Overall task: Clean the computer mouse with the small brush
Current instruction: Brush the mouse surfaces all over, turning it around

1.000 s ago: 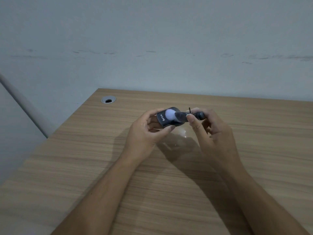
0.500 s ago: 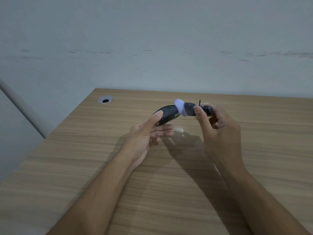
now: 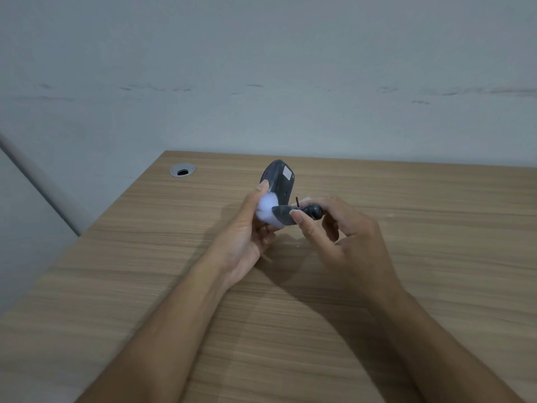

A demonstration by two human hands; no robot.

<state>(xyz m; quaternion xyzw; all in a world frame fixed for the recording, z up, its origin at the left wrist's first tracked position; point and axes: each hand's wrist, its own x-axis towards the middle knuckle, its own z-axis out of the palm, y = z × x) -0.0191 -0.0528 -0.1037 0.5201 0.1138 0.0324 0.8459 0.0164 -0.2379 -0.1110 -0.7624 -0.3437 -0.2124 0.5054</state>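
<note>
A dark grey computer mouse (image 3: pixel 279 178) is held upright above the wooden table, its underside with a small white label turned toward me. My left hand (image 3: pixel 247 237) grips its lower end, thumb along the left edge. My right hand (image 3: pixel 345 237) pinches the black handle of a small brush (image 3: pixel 286 215). The brush's fluffy white bristles press against the lower part of the mouse, next to my left thumb. The mouse's lower end is hidden behind the bristles and my fingers.
The wooden table (image 3: pixel 406 257) runs up to a grey wall at the back. A round metal cable grommet (image 3: pixel 182 170) sits near the far left corner. The table's left edge slants from that corner toward me.
The mouse has been turned from lying flat to standing on end with its underside facing me. The brush moved from the mouse's right end down to its lower part.
</note>
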